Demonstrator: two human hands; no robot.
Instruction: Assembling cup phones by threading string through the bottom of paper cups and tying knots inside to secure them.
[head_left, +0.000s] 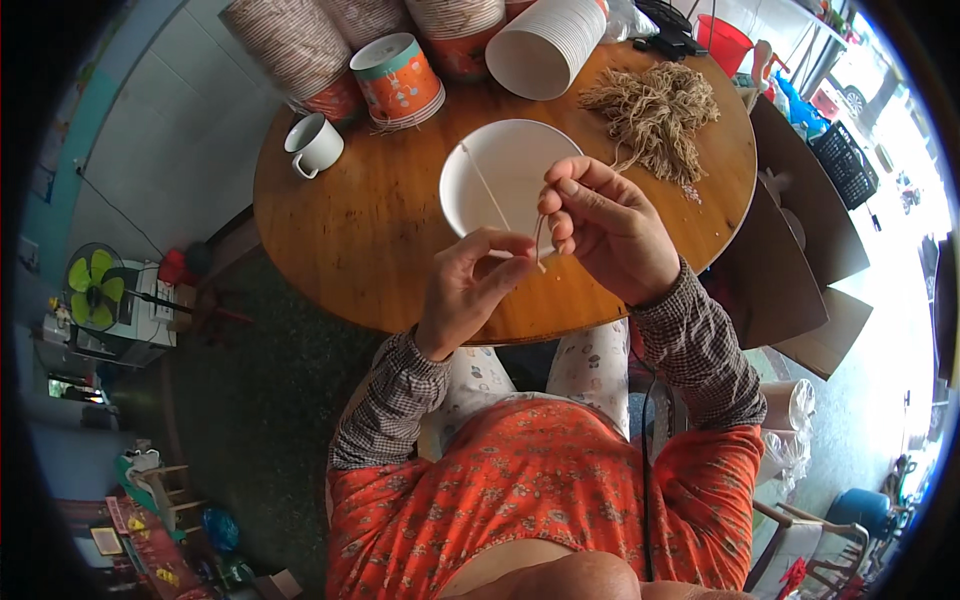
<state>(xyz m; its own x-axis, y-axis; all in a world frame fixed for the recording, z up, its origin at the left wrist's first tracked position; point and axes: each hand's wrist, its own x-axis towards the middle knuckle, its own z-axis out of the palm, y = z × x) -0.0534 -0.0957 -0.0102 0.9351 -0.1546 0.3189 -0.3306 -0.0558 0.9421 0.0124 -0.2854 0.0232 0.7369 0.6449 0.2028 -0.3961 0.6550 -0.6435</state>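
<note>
A white paper bucket (pixel 459 198) stands on the round wooden table in front of me, its mouth facing up. A thin beige cord (pixel 484 181) starts near the bucket's far left rim and slants across the mouth toward my left hand (pixel 472 285). My left hand is pinching the cord at the bucket's near edge. Just to the right and a little higher, my right hand (pixel 612 222) has thumb and fingers pressed together on a strand of it. Between the two hands a short narrow loop of cord hangs. The exact grip points are partly covered by my fingers.
A tangled heap of beige cords (pixel 665 115) lies at the table's right. Along the back are an orange patterned bucket (pixel 397 82), a stack of white buckets (pixel 545 50) and taller stacks. An enamel mug (pixel 315 145) sits at left; an open cardboard box (pixel 770 230) is beside the table.
</note>
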